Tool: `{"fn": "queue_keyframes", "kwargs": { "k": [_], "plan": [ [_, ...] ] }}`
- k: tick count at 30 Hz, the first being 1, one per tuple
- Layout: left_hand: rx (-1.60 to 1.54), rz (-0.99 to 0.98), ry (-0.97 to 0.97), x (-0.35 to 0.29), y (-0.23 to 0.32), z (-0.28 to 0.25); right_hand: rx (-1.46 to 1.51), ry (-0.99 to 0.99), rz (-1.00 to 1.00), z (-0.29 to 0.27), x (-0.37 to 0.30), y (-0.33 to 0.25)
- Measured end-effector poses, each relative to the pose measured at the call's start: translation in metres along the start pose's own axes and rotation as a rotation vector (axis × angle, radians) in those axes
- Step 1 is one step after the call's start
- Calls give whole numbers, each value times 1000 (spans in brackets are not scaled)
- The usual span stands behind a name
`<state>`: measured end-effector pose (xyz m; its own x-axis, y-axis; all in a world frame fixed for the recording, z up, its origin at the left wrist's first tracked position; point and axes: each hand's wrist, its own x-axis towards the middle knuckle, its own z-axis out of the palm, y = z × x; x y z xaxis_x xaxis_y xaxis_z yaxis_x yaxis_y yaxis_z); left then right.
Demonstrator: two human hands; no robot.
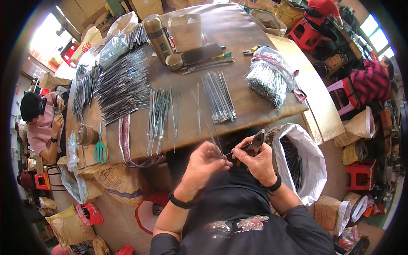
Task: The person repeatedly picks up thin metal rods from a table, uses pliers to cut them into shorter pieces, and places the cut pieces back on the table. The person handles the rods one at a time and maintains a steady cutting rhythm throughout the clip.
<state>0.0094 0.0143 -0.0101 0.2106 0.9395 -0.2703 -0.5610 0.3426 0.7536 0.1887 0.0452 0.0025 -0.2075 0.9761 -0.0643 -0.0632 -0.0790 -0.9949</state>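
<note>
My left hand (206,163) is closed, its fingertips pinching a thin metal rod (211,131) that points up and away over the table edge, slightly blurred. In my right hand (260,161) is a pair of dark-headed pliers (256,143), jaws upward. A thin piece of rod spans the small gap between the two hands, and whether it is the same rod I cannot tell. Ahead of my hands, a row of flat-ended metal rods (219,97) lies on the brown table (187,112). A looser bunch of rods (159,114) lies to its left, beside a few single ones.
A large heap of rods (123,85) covers the table's left. A bagged bundle (267,78) lies at right. A thermos (157,38) and cup (174,62) stand at the back. Teal scissors (100,152) lie near left. An open white sack (312,170) holds dark rods. Other people sit both sides.
</note>
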Motion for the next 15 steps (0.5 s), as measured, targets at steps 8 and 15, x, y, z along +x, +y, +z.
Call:
{"fn": "queue_keyframes", "kwargs": {
  "k": [8, 15],
  "plan": [
    [75, 32, 27, -3, -2, 6, -24, 13, -52, 3, -4, -5],
    [120, 136, 68, 2, -10, 0, 9, -21, 91, 12, -6, 7]
  ]
}}
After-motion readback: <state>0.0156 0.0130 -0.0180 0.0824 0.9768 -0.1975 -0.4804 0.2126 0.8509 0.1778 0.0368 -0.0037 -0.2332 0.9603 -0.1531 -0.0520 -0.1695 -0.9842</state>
